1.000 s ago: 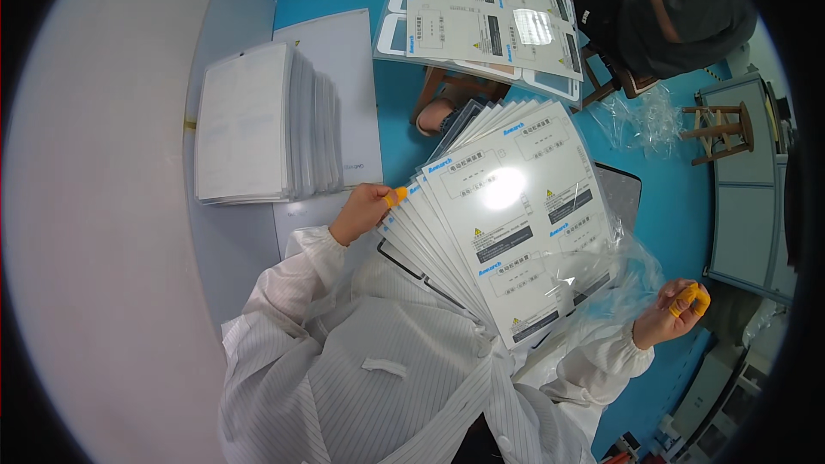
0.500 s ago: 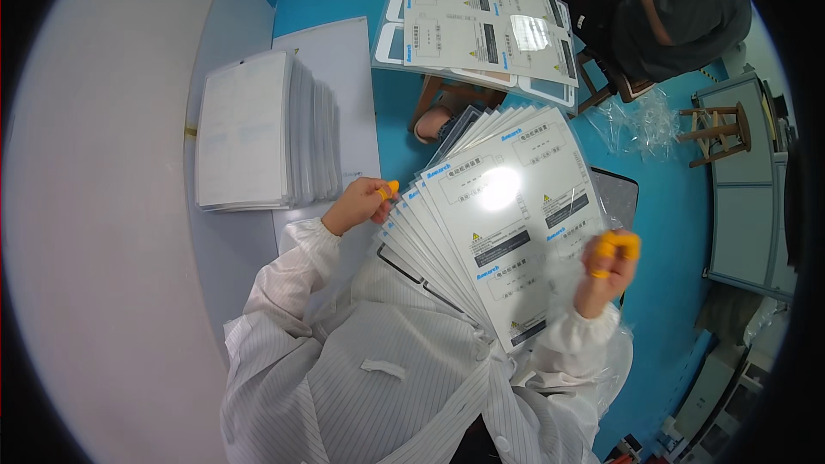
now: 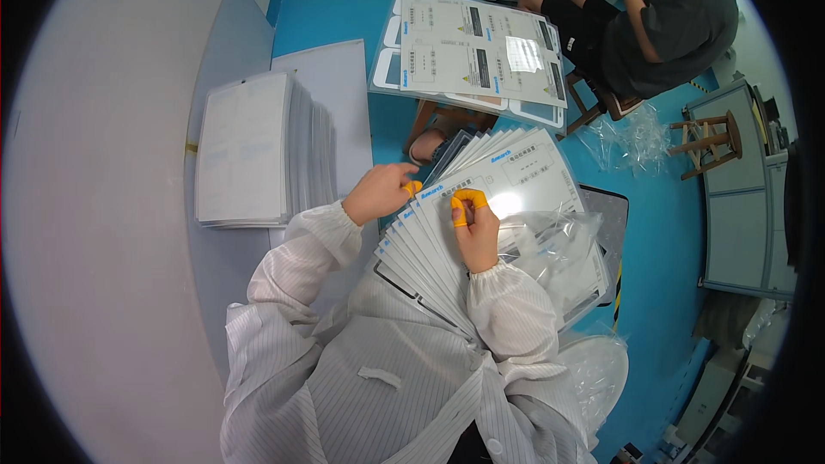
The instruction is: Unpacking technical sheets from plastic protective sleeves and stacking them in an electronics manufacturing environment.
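Note:
A fanned stack of flat white printed panels (image 3: 533,172) lies across my lap, with blue marks and dark print on the top one. My left hand (image 3: 378,193) is at the stack's upper left edge, index finger and thumb apart, a yellow finger cot on the thumb. Over the top panel, near its upper left corner, my right hand (image 3: 476,232) is closed in a pinch, with yellow cots on its fingers. Whatever the pinch holds is too small to make out. Crumpled clear film (image 3: 554,249) lies over the top panel's right part, beside my right sleeve.
A tall stack of panels (image 3: 243,150) stands on a grey surface at left. Ahead, more printed panels (image 3: 477,43) lie on a wooden stool (image 3: 430,120). A person (image 3: 670,26) sits far right, near crumpled film (image 3: 632,129) and another stool (image 3: 713,142).
My right hand has swung left from beyond the panel's right edge to its upper left corner. Clear film now spreads over the panel's right part. My left hand's fingers have loosened.

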`<act>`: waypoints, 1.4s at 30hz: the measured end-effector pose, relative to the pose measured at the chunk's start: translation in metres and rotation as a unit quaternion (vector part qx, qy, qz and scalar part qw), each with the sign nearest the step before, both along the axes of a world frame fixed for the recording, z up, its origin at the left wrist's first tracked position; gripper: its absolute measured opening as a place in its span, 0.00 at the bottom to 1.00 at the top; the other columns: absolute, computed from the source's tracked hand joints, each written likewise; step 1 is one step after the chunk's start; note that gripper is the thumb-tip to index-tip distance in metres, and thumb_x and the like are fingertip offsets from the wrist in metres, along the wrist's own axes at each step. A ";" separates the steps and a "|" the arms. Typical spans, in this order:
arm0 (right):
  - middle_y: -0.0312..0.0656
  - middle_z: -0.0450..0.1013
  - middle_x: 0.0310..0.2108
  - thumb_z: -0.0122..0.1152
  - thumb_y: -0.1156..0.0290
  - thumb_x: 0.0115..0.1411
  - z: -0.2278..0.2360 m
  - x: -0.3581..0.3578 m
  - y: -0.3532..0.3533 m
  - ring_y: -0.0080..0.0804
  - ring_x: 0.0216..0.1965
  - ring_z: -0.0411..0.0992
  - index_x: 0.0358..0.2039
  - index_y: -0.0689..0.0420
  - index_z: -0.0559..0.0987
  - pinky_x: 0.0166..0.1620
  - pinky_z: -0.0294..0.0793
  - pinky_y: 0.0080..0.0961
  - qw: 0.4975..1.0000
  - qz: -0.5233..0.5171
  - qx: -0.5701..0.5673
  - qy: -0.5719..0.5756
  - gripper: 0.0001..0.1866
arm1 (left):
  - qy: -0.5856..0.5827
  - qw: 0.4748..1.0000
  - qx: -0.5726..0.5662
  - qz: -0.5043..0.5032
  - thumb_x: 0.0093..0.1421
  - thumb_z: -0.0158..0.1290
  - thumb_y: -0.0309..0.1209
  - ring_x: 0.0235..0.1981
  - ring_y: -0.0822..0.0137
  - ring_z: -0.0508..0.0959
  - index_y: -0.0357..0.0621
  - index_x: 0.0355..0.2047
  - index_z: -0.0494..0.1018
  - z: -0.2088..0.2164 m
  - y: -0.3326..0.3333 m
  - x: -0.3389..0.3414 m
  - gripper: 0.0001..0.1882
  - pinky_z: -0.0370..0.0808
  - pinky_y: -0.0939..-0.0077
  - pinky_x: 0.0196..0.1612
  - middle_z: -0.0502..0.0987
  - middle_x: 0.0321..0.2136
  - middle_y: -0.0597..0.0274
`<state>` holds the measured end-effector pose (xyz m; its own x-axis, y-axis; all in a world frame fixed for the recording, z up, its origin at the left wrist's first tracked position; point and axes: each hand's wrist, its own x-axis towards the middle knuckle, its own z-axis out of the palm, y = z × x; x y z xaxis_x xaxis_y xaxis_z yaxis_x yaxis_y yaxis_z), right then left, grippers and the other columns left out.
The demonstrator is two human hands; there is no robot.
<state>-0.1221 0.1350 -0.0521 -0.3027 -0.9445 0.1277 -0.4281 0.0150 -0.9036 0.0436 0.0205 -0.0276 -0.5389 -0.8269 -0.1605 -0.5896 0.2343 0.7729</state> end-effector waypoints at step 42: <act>0.38 0.70 0.31 0.48 0.61 0.61 0.029 -0.071 0.012 0.28 0.36 0.69 0.37 0.56 0.69 0.56 0.62 0.33 0.783 -0.135 -0.202 -0.573 0.12 | 0.191 0.923 0.334 0.000 0.49 0.43 0.13 0.29 0.74 0.76 0.35 0.47 0.67 -0.022 0.003 0.006 0.23 0.74 0.84 0.35 0.76 0.27 0.60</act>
